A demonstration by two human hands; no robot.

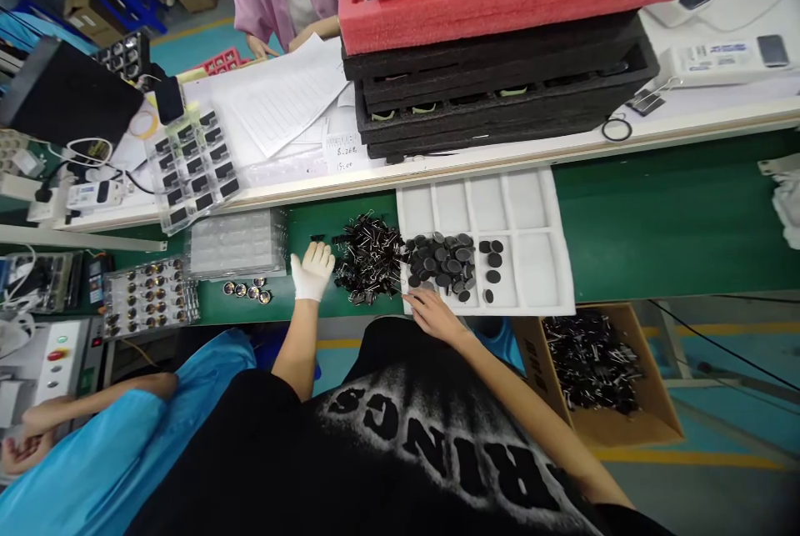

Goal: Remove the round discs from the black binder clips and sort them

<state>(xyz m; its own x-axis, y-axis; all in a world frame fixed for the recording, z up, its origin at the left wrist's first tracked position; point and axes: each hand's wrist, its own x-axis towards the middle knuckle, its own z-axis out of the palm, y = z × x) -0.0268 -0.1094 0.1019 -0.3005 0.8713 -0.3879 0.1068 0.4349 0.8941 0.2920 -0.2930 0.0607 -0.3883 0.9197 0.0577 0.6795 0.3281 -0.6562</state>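
My left hand (313, 271), in a white glove, lies palm down on the green bench with its fingers stretched out. A single binder clip (317, 237) lies just beyond its fingertips. To its right is a heap of black binder clips (370, 257) with silver wire handles. My bare right hand (432, 313) is at the front left corner of the white foam tray (541, 269), its fingers drawn together and pointing at the heap. What is between those fingertips is too small to make out. Many dark round discs (441, 259) fill one tray compartment; several more discs (493, 260) lie in the compartment beside it.
Clear plastic trays (237, 244) and small round parts (252, 291) lie to the left. Stacked black foam trays (500, 102) stand on the raised white shelf. A cardboard box (656, 403) of binder clips sits below right. Co-workers sit opposite and at left.
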